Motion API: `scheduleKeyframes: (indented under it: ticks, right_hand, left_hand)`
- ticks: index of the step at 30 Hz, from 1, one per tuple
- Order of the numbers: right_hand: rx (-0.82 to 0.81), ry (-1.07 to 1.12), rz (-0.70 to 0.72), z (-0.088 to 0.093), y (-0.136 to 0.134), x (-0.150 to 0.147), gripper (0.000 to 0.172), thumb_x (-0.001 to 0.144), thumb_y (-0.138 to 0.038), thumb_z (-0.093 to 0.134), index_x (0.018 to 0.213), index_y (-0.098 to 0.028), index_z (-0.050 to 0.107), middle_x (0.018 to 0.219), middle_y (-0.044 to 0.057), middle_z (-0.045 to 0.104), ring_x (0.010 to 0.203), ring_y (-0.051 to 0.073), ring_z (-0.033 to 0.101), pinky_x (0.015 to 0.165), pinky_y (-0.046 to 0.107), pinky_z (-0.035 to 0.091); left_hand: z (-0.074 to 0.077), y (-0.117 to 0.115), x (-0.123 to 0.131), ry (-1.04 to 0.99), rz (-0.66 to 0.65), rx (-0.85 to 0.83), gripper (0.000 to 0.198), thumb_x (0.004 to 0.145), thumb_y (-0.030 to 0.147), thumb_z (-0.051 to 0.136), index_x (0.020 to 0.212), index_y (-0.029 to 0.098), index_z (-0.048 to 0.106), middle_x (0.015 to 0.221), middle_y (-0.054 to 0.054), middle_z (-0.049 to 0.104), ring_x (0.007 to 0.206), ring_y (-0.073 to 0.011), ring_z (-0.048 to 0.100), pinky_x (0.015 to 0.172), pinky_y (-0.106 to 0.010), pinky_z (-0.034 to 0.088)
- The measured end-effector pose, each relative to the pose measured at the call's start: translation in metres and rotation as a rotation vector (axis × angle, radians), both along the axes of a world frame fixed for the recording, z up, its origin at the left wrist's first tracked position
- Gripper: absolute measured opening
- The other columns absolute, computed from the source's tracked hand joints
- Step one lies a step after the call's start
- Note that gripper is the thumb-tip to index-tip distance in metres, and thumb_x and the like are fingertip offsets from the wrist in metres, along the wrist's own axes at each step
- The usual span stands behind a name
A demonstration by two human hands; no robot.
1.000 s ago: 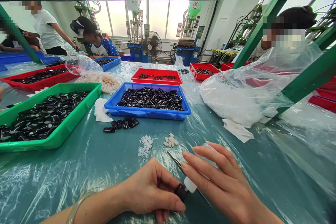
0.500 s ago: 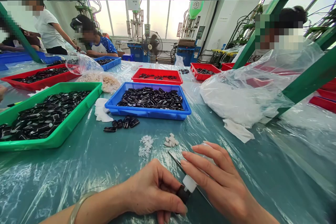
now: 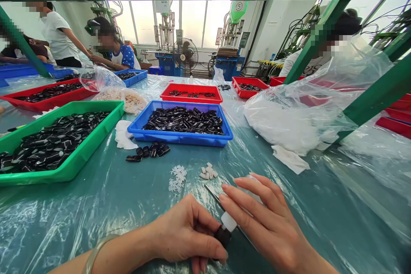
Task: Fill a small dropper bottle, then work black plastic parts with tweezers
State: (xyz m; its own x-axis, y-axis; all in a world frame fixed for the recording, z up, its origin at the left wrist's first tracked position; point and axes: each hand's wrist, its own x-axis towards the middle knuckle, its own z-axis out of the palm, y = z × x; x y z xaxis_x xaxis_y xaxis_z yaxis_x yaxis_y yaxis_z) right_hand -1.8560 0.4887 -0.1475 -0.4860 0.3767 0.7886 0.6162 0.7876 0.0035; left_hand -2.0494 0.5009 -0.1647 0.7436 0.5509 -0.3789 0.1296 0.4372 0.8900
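Note:
My left hand (image 3: 189, 235) is closed, pinching a small black part (image 3: 222, 236) between thumb and fingers. A white piece (image 3: 228, 221) sits at the upper end of this part, beside my right fingers; whether it is joined to the part I cannot tell. Slim metal tweezers (image 3: 212, 194) run slantwise under my right hand (image 3: 266, 218), whose fingers curve over them with the tip pointing up and left. Some white material shows behind those fingers. Ahead lie a small heap of white flakes (image 3: 177, 178) and a few whitish pellets (image 3: 208, 171).
A blue tray (image 3: 180, 140) of black parts stands ahead, several loose black parts (image 3: 153, 150) before it. Left is a green tray (image 3: 93, 145); behind stands a red tray (image 3: 191, 98). A plastic bag (image 3: 289, 124) lies right, by a green post (image 3: 369, 98). Co-workers sit beyond.
My hands hold nearly the same pose; the view has shifted slightly. In the background, the seated person at left has stretched an arm towards the standing one, and the person at right has leaned left.

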Motion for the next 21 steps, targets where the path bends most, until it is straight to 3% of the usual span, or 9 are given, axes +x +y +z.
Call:
scheduleKeyframes:
  ticks: [10, 21]
  right_hand:
    - [-0.05, -0.055, 0.053, 0.0059, 0.0021, 0.0065, 0.033, 0.099, -0.017, 0.032, 0.103, -0.018, 0.065, 0.105, 0.002, 0.068, 0.108, 0.019, 0.052, 0.102, 0.039, 0.029]
    - [-0.146, -0.052, 0.067, -0.0025, 0.0045, 0.0079, 0.031, 0.099, -0.014, 0.032, 0.108, -0.017, 0.062, 0.104, 0.006, 0.066, 0.108, 0.021, 0.049, 0.097, 0.043, 0.033]
  left_hand:
    - [0.0081, 0.0015, -0.0012, 0.004, 0.02, -0.011, 0.028, 0.061, 0.035, 0.075, 0.065, 0.01, 0.064, 0.043, 0.003, 0.053, 0.035, -0.0054, 0.048, 0.037, -0.014, 0.04]
    - [0.0062, 0.0017, -0.0033, 0.001, 0.02, -0.01, 0.026, 0.061, 0.033, 0.075, 0.069, 0.009, 0.068, 0.043, 0.002, 0.054, 0.035, -0.0062, 0.049, 0.037, -0.014, 0.041]
